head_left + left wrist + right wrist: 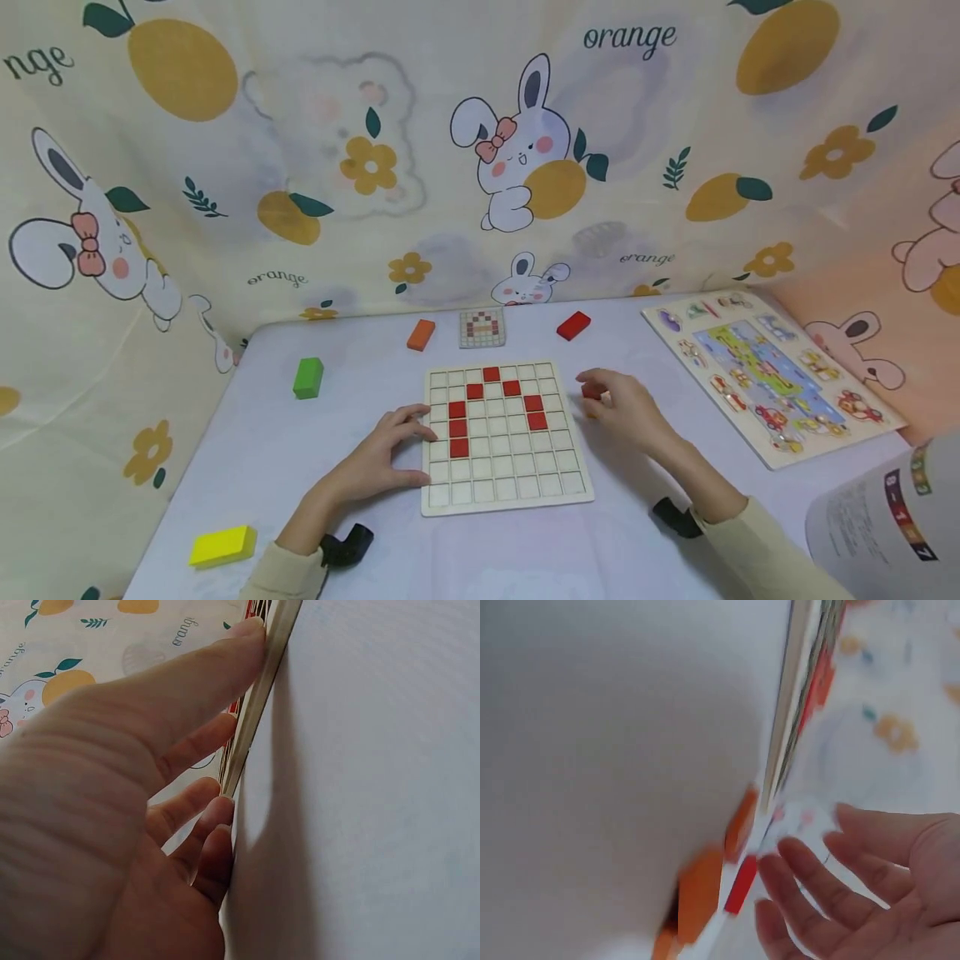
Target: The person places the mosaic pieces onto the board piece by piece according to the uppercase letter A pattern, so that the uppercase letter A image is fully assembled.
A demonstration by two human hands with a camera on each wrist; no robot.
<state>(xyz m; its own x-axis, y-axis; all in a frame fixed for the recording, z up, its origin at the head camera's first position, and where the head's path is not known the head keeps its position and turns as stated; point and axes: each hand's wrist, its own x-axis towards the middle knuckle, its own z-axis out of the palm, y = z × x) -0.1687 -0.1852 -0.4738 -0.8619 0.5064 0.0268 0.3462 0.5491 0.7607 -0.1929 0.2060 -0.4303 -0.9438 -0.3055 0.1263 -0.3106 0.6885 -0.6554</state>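
A square board (502,483) with a grid of pale cells lies flat on the table, several red squares (458,428) set in an arch on it. My left hand (382,454) rests its spread fingers and thumb against the board's left edge. To the right of the board, my right hand (622,408) hovers with loosely bent fingers. Red-orange pieces (701,892) lie near its fingertips in the right wrist view, blurred, with nothing visibly held between fingers and thumb. The head view shows a bit of red (591,390) among those fingers.
A small pattern card (482,328) lies behind the board, between an orange block (421,335) and a red block (573,326). Green (308,378) and yellow (222,547) blocks sit left. At right are a picture puzzle board (780,375) and a white cylindrical container (885,517).
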